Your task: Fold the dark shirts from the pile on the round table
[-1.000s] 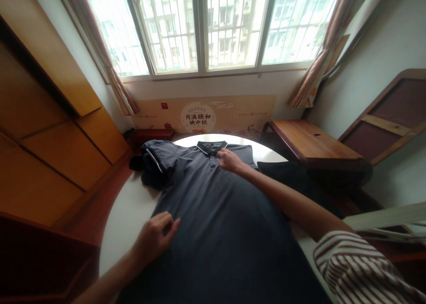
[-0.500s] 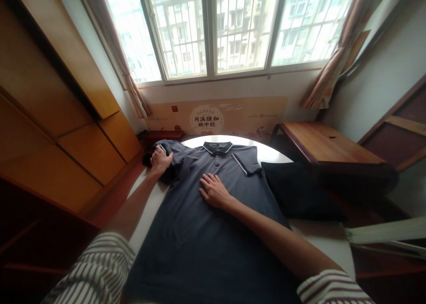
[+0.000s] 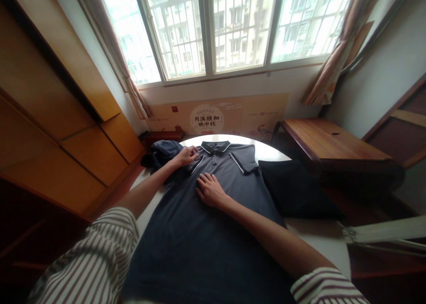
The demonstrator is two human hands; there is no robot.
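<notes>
Dark navy polo shirt with white-trimmed collar, face-up and flat, left sleeve folded inward over chest

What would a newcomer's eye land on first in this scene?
The dark polo shirt spread face-up on the round white table, in the middle. The left hand grips its sleeve near the collar while the right hand lies flat on the chest. Behind, a bright barred window fills the wall.
</notes>
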